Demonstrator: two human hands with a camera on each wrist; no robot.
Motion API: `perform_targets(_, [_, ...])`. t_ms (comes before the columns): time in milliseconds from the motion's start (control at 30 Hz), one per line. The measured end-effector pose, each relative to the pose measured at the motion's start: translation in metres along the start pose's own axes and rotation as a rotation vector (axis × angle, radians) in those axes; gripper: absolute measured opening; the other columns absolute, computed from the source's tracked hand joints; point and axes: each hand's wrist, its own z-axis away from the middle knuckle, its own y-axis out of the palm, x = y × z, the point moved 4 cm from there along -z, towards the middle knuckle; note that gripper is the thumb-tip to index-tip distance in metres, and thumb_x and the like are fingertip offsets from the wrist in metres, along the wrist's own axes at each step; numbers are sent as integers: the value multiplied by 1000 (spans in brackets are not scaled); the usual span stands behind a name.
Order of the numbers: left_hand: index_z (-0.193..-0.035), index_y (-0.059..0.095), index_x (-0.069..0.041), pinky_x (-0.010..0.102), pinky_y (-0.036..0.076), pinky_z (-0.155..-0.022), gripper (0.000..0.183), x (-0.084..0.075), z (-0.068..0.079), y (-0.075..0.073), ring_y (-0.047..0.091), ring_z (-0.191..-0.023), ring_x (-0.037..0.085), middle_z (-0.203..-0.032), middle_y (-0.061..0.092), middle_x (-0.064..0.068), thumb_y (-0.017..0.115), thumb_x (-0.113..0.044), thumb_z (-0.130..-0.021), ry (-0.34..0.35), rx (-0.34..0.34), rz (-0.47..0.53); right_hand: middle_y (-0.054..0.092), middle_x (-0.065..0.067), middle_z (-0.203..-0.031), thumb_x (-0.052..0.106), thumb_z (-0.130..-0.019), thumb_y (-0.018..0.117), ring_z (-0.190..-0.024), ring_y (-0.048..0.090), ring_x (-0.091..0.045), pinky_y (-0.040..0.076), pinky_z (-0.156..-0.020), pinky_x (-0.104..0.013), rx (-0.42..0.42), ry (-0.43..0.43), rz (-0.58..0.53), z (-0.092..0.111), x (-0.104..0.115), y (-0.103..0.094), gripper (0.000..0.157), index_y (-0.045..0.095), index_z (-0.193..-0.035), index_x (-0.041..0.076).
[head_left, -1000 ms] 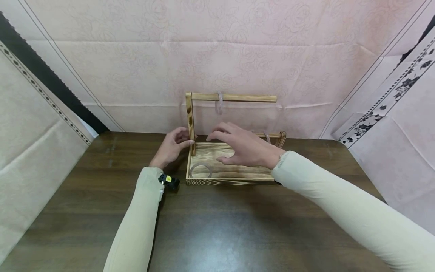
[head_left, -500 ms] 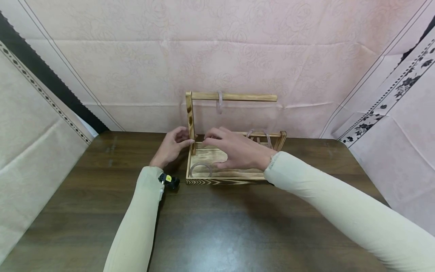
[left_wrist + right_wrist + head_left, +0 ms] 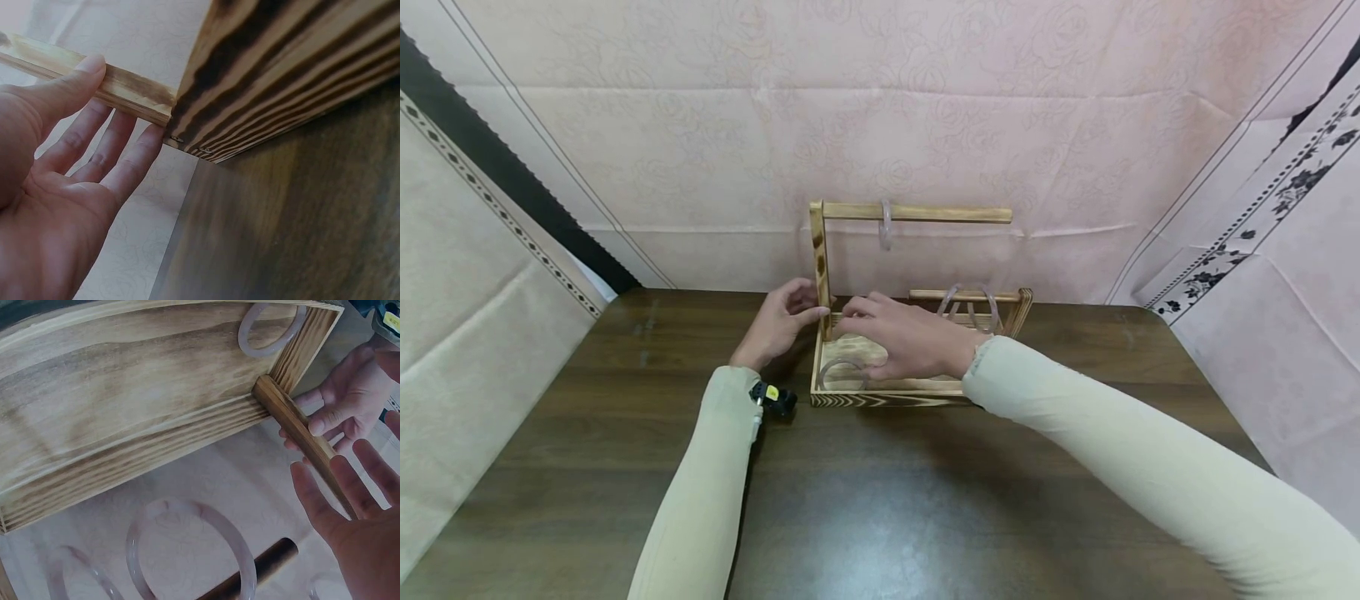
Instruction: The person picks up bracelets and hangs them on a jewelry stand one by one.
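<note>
My left hand [image 3: 782, 325] pinches the lower part of the upright post [image 3: 821, 267] of a wooden display stand, thumb in front and fingers behind. Over the stand's tray [image 3: 891, 399] hovers my right hand [image 3: 913, 337], its fingers loosely spread and holding nothing. A translucent pale bangle [image 3: 245, 336] lies flat in the tray's front left corner, just left of the right hand. From the upper bar [image 3: 955, 215] hangs another bangle [image 3: 886, 229]. Two more bangles, one of them a pale ring [image 3: 249, 562], hang on the short lower bar [image 3: 927, 294].
The stand sits on a dark brown wooden table [image 3: 850, 500], close to its back edge. Behind rises a pale pink patterned cloth [image 3: 737, 150]. Cloth with a black floral border [image 3: 1300, 179] hangs at the right. A small black device [image 3: 775, 400] is strapped at the left wrist.
My right hand has moved left and slightly down over the tray, uncovering both bangles on the lower bar. The left hand has kept its grip on the post.
</note>
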Motion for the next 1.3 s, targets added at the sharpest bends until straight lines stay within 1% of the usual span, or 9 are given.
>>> perform_targets(333, [-126,60,-4,24,50,-95,31,-2,0,0,65,-116,29,-127,69,16,68,-13,-98,0,3,-7,52,-3,-143,33,-87,79,-131,49,-22,49,-105,-38,50,23,3,-7,-2,13,55,58,-138,24])
perform_targets(467, [-126,60,-5,30,51,-97,30,-2,0,0,65,-115,28,-126,70,15,68,-13,-98,4,0,-11,49,-2,-147,33,-88,79,-133,47,-22,49,-105,-39,77,57,-17,-8,-5,18,57,56,-140,25])
perform_targets(633, [-127,60,-4,36,50,-101,31,-1,1,0,66,-114,26,-127,69,16,68,-14,-99,5,-4,-21,49,-5,-148,29,-87,80,-134,47,-25,50,-106,-41,84,67,-43,-11,-8,26,59,56,-140,22])
perform_targets(800, [-126,60,-4,35,50,-101,31,-1,0,0,66,-114,27,-128,69,19,68,-13,-98,15,-1,-24,51,-7,-147,28,-85,82,-132,50,-27,48,-108,-42,75,67,-47,-12,-12,33,59,58,-138,19])
perform_targets(1000, [-125,61,-5,38,49,-102,29,-1,-1,1,66,-115,28,-127,70,17,68,-13,-98,12,0,-22,49,-9,-150,31,-86,82,-135,49,-29,45,-112,-44,109,94,-47,-14,-16,40,58,59,-138,20])
perform_targets(1167, [-127,60,-3,31,49,-99,31,-1,0,1,65,-117,31,-129,69,19,67,-11,-99,6,4,-13,50,-8,-148,30,-87,82,-135,50,-29,42,-115,-44,120,75,-44,-17,-17,47,56,59,-136,18])
perform_targets(1300, [-129,59,-1,25,48,-95,31,-1,0,1,64,-117,33,-130,67,22,66,-8,-99,11,5,1,51,-8,-146,30,-86,82,-134,50,-27,44,-113,-44,121,65,-41,-19,-17,52,55,60,-135,18])
